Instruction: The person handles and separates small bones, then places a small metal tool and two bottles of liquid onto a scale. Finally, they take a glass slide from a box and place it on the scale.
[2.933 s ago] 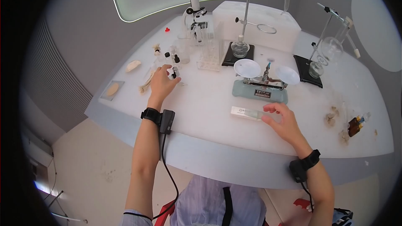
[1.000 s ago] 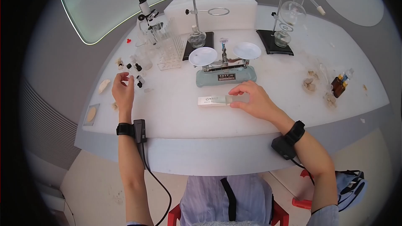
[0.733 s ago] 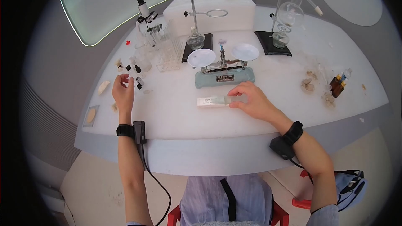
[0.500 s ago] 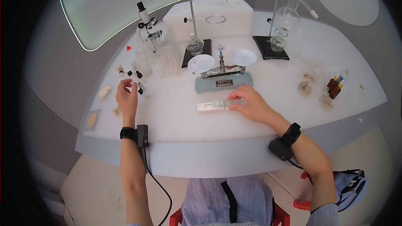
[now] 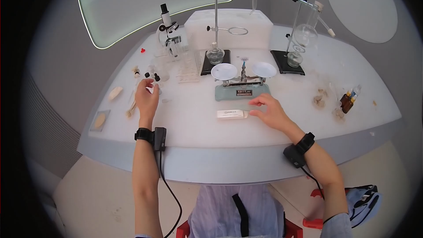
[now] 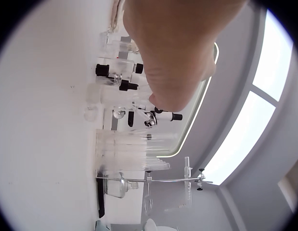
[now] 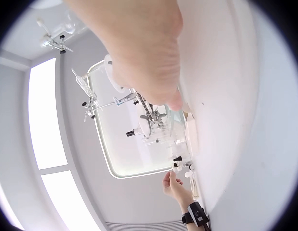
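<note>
In the head view my left hand (image 5: 147,98) is beside small bottles at the table's left, fingers loosely bent and thumb apart. A black-capped dropper bottle (image 5: 157,77) stands just beyond its fingertips. The left wrist view shows another black cap (image 6: 102,70) low at the table surface, beside the clear bottles. My right hand (image 5: 269,112) hovers at the right end of a small white printed box (image 5: 230,114), thumb and forefinger spread with a gap between. A pale greenish translucent piece (image 5: 241,109) shows along the box's far edge, partly hidden.
Behind the box stands a pan balance (image 5: 242,91). Farther back are a retort stand with a ring (image 5: 238,31), a microscope (image 5: 169,31) and a test tube rack (image 5: 188,68). Brown bottles (image 5: 347,102) lie at the right, a second stand (image 5: 287,61) behind them.
My left hand drew left from a small bottle, then shifted back toward it, now covering it. My right hand reached the box's end; its fingers are now wider apart. The head view shifted.
</note>
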Action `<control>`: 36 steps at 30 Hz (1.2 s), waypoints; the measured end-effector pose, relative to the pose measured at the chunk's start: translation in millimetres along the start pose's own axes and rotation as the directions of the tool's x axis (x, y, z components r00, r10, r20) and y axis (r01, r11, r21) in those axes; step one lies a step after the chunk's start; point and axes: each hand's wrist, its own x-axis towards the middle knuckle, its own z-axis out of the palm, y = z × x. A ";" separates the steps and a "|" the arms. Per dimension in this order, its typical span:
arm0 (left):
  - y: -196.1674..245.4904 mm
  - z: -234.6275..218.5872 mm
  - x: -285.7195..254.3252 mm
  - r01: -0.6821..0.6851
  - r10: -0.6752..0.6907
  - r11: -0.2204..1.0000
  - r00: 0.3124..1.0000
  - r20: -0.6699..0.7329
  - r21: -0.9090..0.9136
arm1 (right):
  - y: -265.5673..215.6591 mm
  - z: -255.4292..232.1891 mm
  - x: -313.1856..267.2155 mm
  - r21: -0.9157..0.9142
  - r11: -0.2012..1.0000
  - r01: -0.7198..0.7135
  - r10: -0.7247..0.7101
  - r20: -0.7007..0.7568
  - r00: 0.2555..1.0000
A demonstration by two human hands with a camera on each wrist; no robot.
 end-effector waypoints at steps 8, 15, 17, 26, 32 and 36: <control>-25.4 -1.5 -1.4 0.041 -0.041 0.994 0.999 -0.004 0.101 | 8.6 2.7 -0.4 0.016 0.999 -0.034 0.034 0.011 0.999; -9.8 -1.6 -1.5 -0.019 -0.007 0.986 0.988 0.154 0.166 | 5.4 1.9 -0.2 0.077 0.997 -0.031 0.029 0.024 0.999; -1.2 -0.5 -3.6 -0.048 0.023 0.989 0.984 0.178 0.140 | 2.9 1.0 -0.9 0.070 0.998 -0.005 0.002 0.040 0.999; 18.2 5.3 -8.4 -0.100 0.035 0.990 0.866 0.499 0.103 | -4.2 0.6 -0.3 0.016 1.000 0.015 -0.015 0.021 1.000; 18.0 2.0 -9.3 -0.079 0.035 0.995 0.852 0.522 0.063 | -6.5 0.0 0.3 0.032 0.999 -0.025 0.024 0.035 0.999; 7.8 -5.6 -2.9 -0.099 0.050 0.990 0.916 0.398 0.103 | -5.2 0.7 -0.3 0.020 1.000 0.007 -0.007 0.021 1.000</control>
